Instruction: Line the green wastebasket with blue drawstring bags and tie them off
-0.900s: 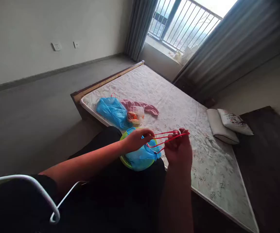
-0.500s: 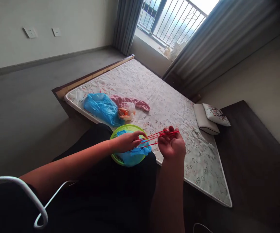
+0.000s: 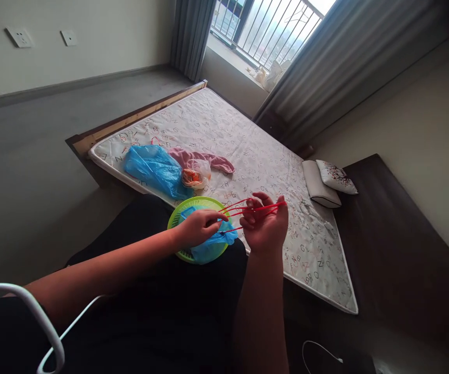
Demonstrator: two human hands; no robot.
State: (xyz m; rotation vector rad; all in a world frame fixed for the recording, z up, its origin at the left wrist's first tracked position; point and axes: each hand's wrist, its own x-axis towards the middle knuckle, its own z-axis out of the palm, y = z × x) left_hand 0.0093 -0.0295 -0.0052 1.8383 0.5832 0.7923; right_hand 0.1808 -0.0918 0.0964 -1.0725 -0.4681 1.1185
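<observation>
Several strands of red string (image 3: 264,208) stretch taut between my two hands. My left hand (image 3: 196,227) is closed on the string's left end, palm down above the basket; its fingertips are partly hidden. On the right, my right hand (image 3: 265,226) faces palm up, with the string looped round its thumb and curled fingers. Below my left hand, a lime-green basket (image 3: 173,218) rests on my lap. A crumpled blue plastic bag (image 3: 209,251) lies in it and hangs over its rim.
A patterned mattress (image 3: 248,140) on a wooden bed frame lies ahead. On it are a larger blue bag (image 3: 152,169), a pink cloth (image 3: 220,163), a clear bag with orange contents (image 3: 194,177), and pillows (image 3: 335,177). A white cable (image 3: 33,296) loops at lower left.
My right thumb and fingers have spread wider apart, opening out the red strands. My left hand has turned slightly palm down. The whole view has shifted a little.
</observation>
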